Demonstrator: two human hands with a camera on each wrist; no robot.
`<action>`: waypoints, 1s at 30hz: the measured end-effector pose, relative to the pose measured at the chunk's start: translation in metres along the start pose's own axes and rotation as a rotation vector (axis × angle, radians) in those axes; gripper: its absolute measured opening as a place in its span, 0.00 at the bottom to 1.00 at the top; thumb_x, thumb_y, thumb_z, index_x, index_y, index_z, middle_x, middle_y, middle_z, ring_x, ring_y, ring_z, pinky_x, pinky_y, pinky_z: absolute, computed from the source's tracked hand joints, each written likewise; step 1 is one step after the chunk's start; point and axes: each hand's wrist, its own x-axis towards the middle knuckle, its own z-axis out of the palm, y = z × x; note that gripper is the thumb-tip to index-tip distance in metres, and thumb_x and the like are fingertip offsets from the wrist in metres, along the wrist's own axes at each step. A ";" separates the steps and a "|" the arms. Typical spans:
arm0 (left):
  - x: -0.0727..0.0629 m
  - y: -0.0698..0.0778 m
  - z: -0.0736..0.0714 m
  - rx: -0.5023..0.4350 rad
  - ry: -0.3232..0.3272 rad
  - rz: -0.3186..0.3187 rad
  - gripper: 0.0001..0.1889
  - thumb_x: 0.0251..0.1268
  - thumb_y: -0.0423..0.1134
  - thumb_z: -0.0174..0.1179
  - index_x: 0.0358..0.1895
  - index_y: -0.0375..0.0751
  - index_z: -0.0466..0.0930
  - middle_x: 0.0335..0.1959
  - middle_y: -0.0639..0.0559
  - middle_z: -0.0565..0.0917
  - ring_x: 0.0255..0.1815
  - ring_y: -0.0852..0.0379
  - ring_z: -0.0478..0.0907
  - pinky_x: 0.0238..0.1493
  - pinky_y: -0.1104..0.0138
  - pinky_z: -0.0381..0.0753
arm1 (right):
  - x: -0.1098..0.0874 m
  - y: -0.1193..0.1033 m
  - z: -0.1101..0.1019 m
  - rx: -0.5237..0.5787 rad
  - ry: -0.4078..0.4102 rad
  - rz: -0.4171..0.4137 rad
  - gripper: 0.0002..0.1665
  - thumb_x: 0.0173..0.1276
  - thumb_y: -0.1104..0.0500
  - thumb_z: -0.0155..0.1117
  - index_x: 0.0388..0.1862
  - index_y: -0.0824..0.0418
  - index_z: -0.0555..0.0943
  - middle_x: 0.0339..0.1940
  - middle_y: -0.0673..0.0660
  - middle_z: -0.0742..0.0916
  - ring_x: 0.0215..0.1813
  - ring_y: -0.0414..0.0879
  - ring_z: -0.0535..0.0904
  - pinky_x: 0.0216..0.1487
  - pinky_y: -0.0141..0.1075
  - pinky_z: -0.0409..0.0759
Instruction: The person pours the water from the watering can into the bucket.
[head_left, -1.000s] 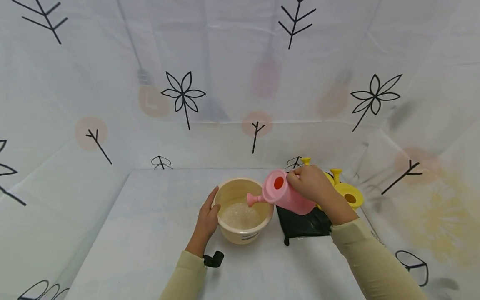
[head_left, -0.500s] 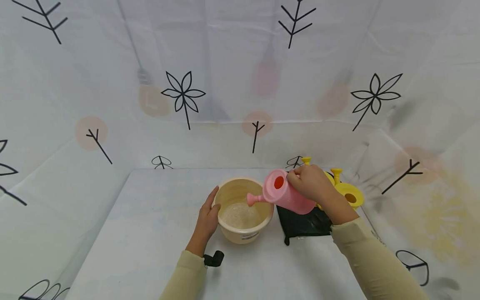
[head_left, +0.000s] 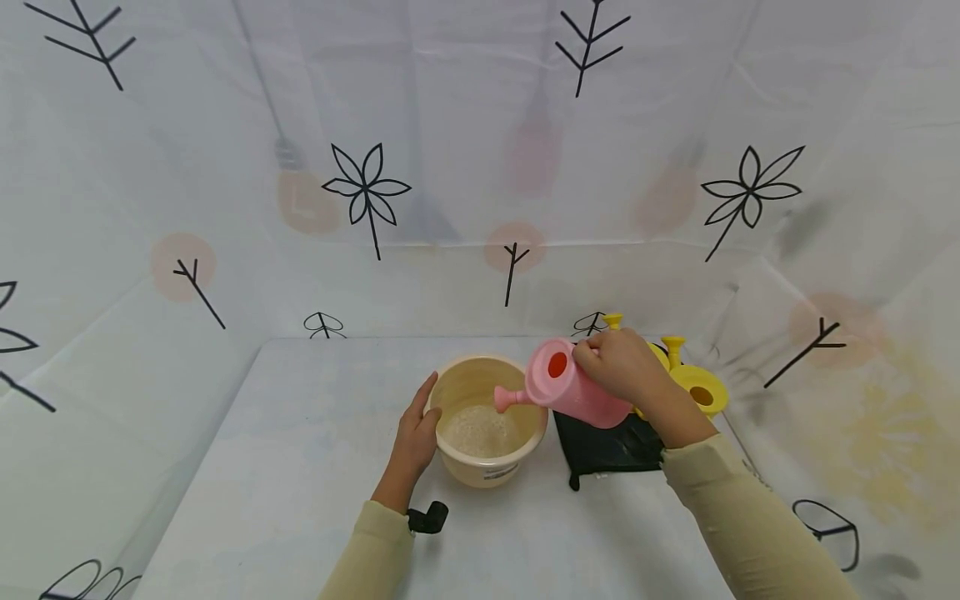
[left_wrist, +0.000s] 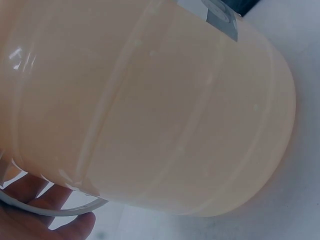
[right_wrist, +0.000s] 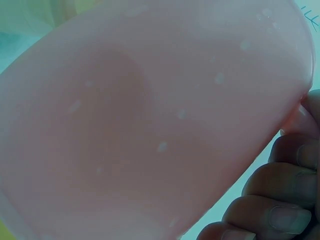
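Note:
A cream plastic bucket [head_left: 480,477] stands on the white table; speckled, rippled water [head_left: 480,432] shows at its bottom. My left hand [head_left: 415,431] grips its left rim, and the left wrist view shows fingers [left_wrist: 42,192] curled by a thin handle strip against the bucket's wall. With my right hand [head_left: 622,365] I hold a pink watering can [head_left: 573,392] by its handle, tilted to the left. Its sprinkler head [head_left: 504,400] hangs over the bucket's opening. In the right wrist view, curled fingers [right_wrist: 270,180] sit beside the can's pink body, which has droplets on it.
Behind my right hand stand yellow watering cans [head_left: 699,390], partly hidden. Beneath them lies a dark green cloth-like mat [head_left: 607,446], just right of the bucket. A white printed sheet [head_left: 450,287] closes off the back and sides of the white table [head_left: 300,467].
Both hands, the bucket and the tilted watering can keep their places. Only the speckled pattern on the water in the bucket shifts slightly.

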 end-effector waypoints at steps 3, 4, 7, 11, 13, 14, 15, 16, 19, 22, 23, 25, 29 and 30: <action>0.000 0.000 0.000 0.002 0.000 0.003 0.30 0.73 0.36 0.43 0.74 0.69 0.58 0.76 0.55 0.61 0.77 0.46 0.56 0.72 0.42 0.59 | 0.000 0.000 0.000 -0.002 0.002 -0.004 0.24 0.66 0.53 0.46 0.11 0.57 0.71 0.11 0.51 0.70 0.22 0.46 0.68 0.22 0.33 0.66; 0.000 0.000 0.000 0.004 0.000 0.003 0.30 0.73 0.36 0.43 0.74 0.69 0.58 0.76 0.54 0.61 0.77 0.46 0.56 0.72 0.42 0.59 | 0.000 0.000 0.000 -0.002 0.003 -0.006 0.24 0.66 0.53 0.46 0.11 0.57 0.71 0.11 0.51 0.70 0.22 0.46 0.68 0.22 0.33 0.66; -0.001 0.001 0.000 0.003 0.001 -0.001 0.30 0.73 0.37 0.43 0.73 0.69 0.58 0.76 0.54 0.61 0.77 0.46 0.56 0.72 0.43 0.59 | 0.000 0.000 0.000 0.000 0.004 -0.007 0.23 0.66 0.53 0.46 0.11 0.57 0.72 0.11 0.51 0.70 0.22 0.46 0.69 0.22 0.33 0.66; 0.000 0.001 0.000 0.000 0.001 0.005 0.30 0.73 0.36 0.43 0.74 0.68 0.58 0.76 0.54 0.61 0.77 0.47 0.56 0.72 0.43 0.59 | 0.000 0.001 0.001 0.005 0.004 -0.002 0.23 0.66 0.54 0.46 0.11 0.57 0.70 0.11 0.51 0.70 0.22 0.46 0.69 0.22 0.33 0.66; 0.000 0.001 0.000 -0.006 0.000 0.012 0.30 0.73 0.35 0.42 0.74 0.66 0.58 0.76 0.54 0.61 0.77 0.47 0.56 0.72 0.43 0.59 | 0.001 0.001 0.001 0.008 0.006 0.002 0.23 0.66 0.54 0.46 0.10 0.57 0.70 0.11 0.51 0.70 0.22 0.46 0.69 0.22 0.33 0.66; 0.000 0.001 0.000 -0.008 0.000 0.013 0.30 0.73 0.35 0.42 0.74 0.66 0.58 0.76 0.54 0.61 0.77 0.47 0.56 0.72 0.44 0.59 | 0.001 0.001 0.001 0.008 0.007 0.004 0.23 0.66 0.54 0.46 0.10 0.57 0.69 0.11 0.51 0.70 0.22 0.46 0.69 0.22 0.33 0.66; 0.000 0.001 0.000 -0.013 0.000 0.013 0.30 0.73 0.35 0.42 0.74 0.66 0.58 0.76 0.55 0.61 0.77 0.48 0.56 0.73 0.44 0.58 | 0.001 0.001 0.001 0.008 0.007 0.006 0.23 0.65 0.54 0.46 0.10 0.57 0.69 0.11 0.51 0.70 0.22 0.46 0.69 0.22 0.33 0.66; 0.000 0.001 0.000 -0.016 0.000 0.015 0.30 0.72 0.35 0.42 0.74 0.65 0.58 0.76 0.55 0.61 0.77 0.48 0.56 0.73 0.44 0.58 | 0.001 0.001 0.001 0.008 0.008 0.006 0.23 0.65 0.54 0.46 0.10 0.57 0.69 0.11 0.51 0.70 0.22 0.46 0.69 0.22 0.33 0.66; 0.000 0.001 0.000 -0.019 0.001 0.010 0.30 0.73 0.35 0.42 0.74 0.65 0.58 0.76 0.55 0.61 0.77 0.49 0.56 0.73 0.45 0.58 | 0.000 0.000 0.000 0.003 0.005 0.005 0.22 0.65 0.54 0.46 0.11 0.57 0.71 0.12 0.51 0.71 0.23 0.46 0.70 0.23 0.33 0.67; 0.000 0.001 0.000 -0.021 0.001 0.012 0.30 0.73 0.35 0.43 0.74 0.65 0.59 0.76 0.54 0.61 0.77 0.48 0.55 0.73 0.45 0.58 | 0.000 -0.001 0.000 -0.002 0.001 0.002 0.22 0.65 0.53 0.47 0.12 0.57 0.72 0.12 0.52 0.72 0.23 0.46 0.70 0.23 0.33 0.67; -0.001 0.001 0.000 -0.022 0.001 0.012 0.30 0.73 0.35 0.43 0.74 0.65 0.58 0.76 0.54 0.61 0.77 0.48 0.55 0.73 0.44 0.58 | 0.000 -0.001 0.000 -0.002 0.000 0.002 0.22 0.65 0.53 0.47 0.12 0.57 0.72 0.12 0.52 0.72 0.23 0.46 0.70 0.23 0.33 0.67; -0.001 0.001 0.000 -0.020 0.001 0.013 0.30 0.73 0.35 0.43 0.74 0.65 0.58 0.76 0.54 0.61 0.77 0.48 0.55 0.73 0.45 0.57 | 0.000 -0.001 -0.001 -0.004 0.001 0.000 0.22 0.65 0.53 0.47 0.12 0.57 0.72 0.12 0.52 0.72 0.23 0.46 0.70 0.23 0.32 0.67; -0.001 0.001 0.001 -0.014 0.002 0.015 0.30 0.73 0.35 0.43 0.74 0.65 0.58 0.76 0.55 0.61 0.77 0.49 0.55 0.73 0.45 0.57 | 0.000 -0.001 0.000 -0.008 0.006 -0.006 0.22 0.66 0.53 0.47 0.12 0.57 0.71 0.12 0.51 0.71 0.23 0.46 0.69 0.23 0.33 0.67; -0.001 0.001 0.001 -0.012 0.002 0.016 0.30 0.73 0.35 0.43 0.74 0.65 0.58 0.76 0.55 0.61 0.77 0.49 0.55 0.73 0.45 0.57 | 0.000 -0.001 0.000 -0.009 0.007 -0.008 0.22 0.66 0.53 0.47 0.11 0.57 0.71 0.12 0.51 0.71 0.23 0.46 0.69 0.23 0.33 0.67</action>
